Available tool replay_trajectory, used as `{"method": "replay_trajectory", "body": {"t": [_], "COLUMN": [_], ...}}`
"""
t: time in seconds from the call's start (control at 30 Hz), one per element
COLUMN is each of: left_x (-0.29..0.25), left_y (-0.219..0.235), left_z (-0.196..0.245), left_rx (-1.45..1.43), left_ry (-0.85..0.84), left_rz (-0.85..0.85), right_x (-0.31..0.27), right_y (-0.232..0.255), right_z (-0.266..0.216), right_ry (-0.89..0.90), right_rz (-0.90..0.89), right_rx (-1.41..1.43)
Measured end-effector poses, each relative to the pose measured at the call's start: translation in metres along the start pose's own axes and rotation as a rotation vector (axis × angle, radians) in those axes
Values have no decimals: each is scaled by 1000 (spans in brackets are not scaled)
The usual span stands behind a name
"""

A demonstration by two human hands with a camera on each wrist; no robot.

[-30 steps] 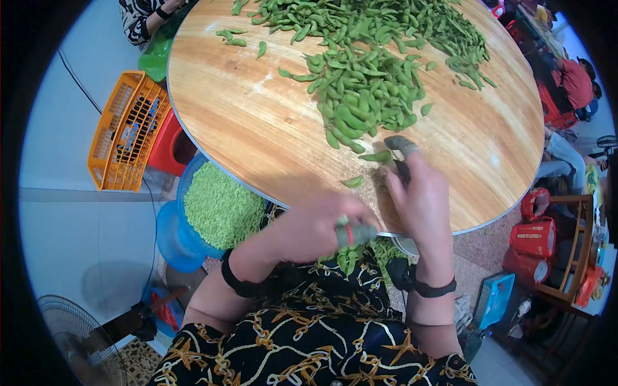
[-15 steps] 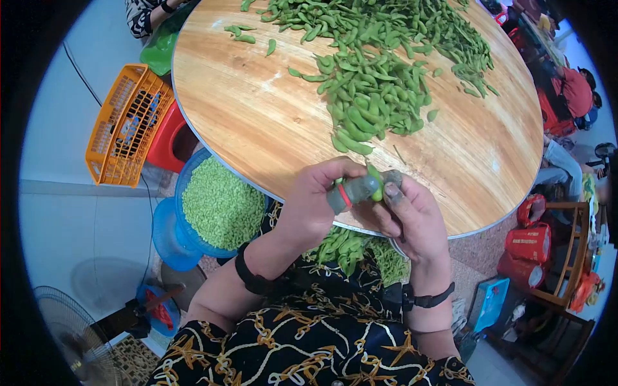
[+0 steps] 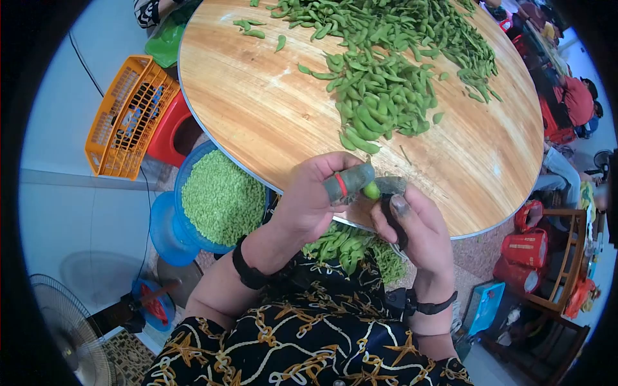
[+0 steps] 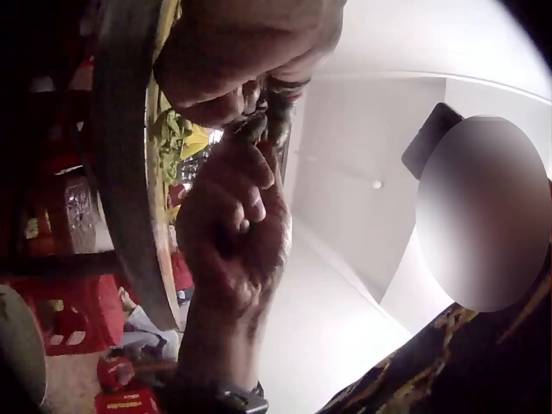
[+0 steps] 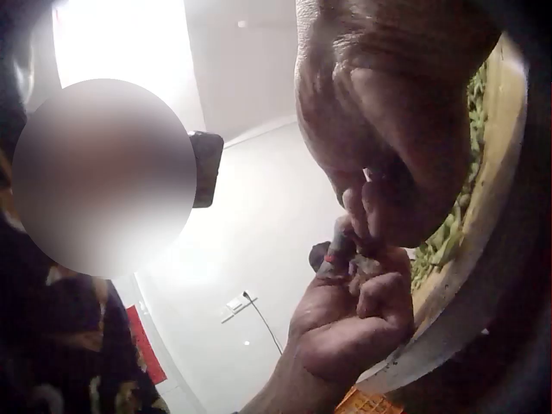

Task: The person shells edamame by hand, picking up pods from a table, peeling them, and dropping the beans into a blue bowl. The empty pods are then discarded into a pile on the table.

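Observation:
Just over the table's near edge, my left hand (image 3: 308,196) pinches a green soybean pod (image 3: 371,190), most of it hidden by the fingers. One digit of this hand wears a grey-green cover (image 3: 351,181) with a red band. My right hand (image 3: 421,225) meets it from the other side and pinches the pod's other end; it too has a grey cover (image 3: 390,185) on a finger. A dark strip (image 3: 394,222) lies along the right fingers; its kind cannot be told. In the left wrist view the right hand (image 4: 233,224) shows curled fingers.
A heap of soybean pods (image 3: 380,96) lies on the round wooden table (image 3: 257,109). Below left, a blue basin (image 3: 187,174) holds shelled beans (image 3: 222,199). Empty pods (image 3: 344,246) lie below the table edge. An orange crate (image 3: 119,122), red stool (image 3: 168,132) and fan (image 3: 67,328) stand left.
The right hand came back from the tabletop to the left hand with a pod between them. Since then the pod has become mostly covered by the fingers.

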State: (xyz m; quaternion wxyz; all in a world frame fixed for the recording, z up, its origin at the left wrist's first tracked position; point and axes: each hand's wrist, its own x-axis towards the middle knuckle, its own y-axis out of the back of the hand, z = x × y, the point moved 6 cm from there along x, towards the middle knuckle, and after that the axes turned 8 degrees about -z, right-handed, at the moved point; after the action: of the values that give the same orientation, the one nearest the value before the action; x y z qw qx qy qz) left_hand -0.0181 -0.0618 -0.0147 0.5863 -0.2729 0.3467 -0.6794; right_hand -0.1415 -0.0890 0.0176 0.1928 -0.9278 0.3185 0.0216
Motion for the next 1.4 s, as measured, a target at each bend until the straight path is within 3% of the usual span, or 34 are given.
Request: {"method": "replay_trajectory", "body": {"t": [0.2,0.33,0.43,0.5,0.53,0.6,0.73,0.8,0.83,0.87,0.9,0.93,1.0,1.1,1.13,1.17,1.2,1.23,1.37,1.4], "left_x": [-1,-3,-6,-9,-8,-10,-10,-6,-4,0,2,3,8,10,10,10,10,9,8,9], "left_y": [-1,-5,-6,-14,-14,-19,-24,-26,-25,-23,-23,-21,-13,-12,-13,-16,-17,-16,-1,-1], "left_z": [7,9,8,16,14,16,14,17,17,14,11,9,-2,-5,-3,0,3,3,-10,-13], "left_rx": [255,334,564,891,891,902,838,1042,1043,870,697,697,318,450,450,648,846,846,286,82], "left_ry": [-63,-13,-43,-166,-166,-296,-258,-312,-309,-284,-258,-255,-163,-224,-222,-212,-201,-201,-86,-65], "left_rz": [123,158,198,222,223,180,129,-9,-10,-76,-141,-143,-138,-20,-21,10,41,42,50,11], "right_x": [-2,0,0,-2,-2,-3,-2,-3,-4,-5,-4,-4,-3,0,-1,-4,-5,-4,2,7], "right_y": [0,0,1,1,1,1,4,3,1,-1,-1,-4,-6,6,10,9,9,9,23,30], "right_z": [-2,0,2,4,4,7,17,17,19,22,21,21,22,20,5,-10,-13,-12,-9,4], "right_ry": [-3,-17,-26,-29,-44,-59,5,33,-33,-97,-95,-103,-110,-49,66,178,235,236,296,158], "right_rz": [-56,-69,-47,-24,-4,16,1,-34,-51,-67,-65,-102,-142,12,151,286,349,348,404,309], "right_rx": [-190,-290,-326,-323,-304,-283,-140,-49,115,279,281,395,509,352,-115,-584,-747,-747,-720,-320]}}
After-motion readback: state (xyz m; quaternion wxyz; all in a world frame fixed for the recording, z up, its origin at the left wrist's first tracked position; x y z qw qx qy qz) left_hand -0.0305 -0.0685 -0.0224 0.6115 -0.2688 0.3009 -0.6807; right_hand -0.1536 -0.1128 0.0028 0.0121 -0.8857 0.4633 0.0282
